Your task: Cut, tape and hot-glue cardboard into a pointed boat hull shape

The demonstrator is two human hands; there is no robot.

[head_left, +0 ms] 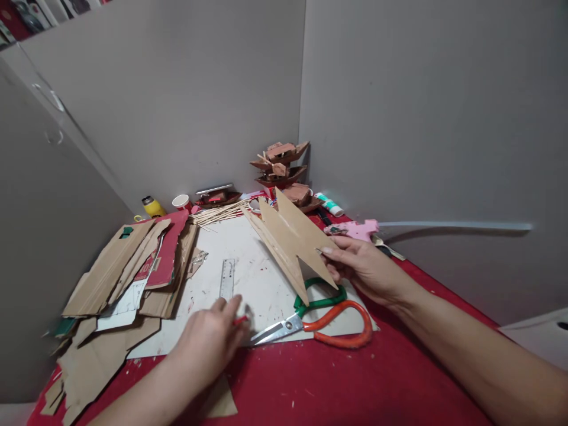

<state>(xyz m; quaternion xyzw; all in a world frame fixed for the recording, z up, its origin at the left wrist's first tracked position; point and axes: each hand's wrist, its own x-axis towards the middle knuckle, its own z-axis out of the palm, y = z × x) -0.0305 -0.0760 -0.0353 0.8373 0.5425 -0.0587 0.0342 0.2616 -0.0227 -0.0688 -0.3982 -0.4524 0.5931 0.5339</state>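
My right hand [348, 258] pinches the right edge of a cut cardboard piece [295, 228] with pointed ends, raised and tilted over the white board [199, 307]. My left hand [217, 331] is blurred over the board's front edge, its fingers closed round a small red thing [240, 320] too smeared to name. Large scissors [290, 324] with one green and one orange handle lie between my hands, under the cardboard's lower tips, their blades pointing toward my left hand. A clear ruler [227, 278] rests just beyond my left hand.
Cardboard scraps [109, 266] are piled at left. Thin sticks [219, 213], a paper cup [181, 202], a yellow bottle [153, 206] and small cardboard boats [281, 168] stand or lie along the back. A pink glue gun [355, 229] sits right, beyond my right hand.
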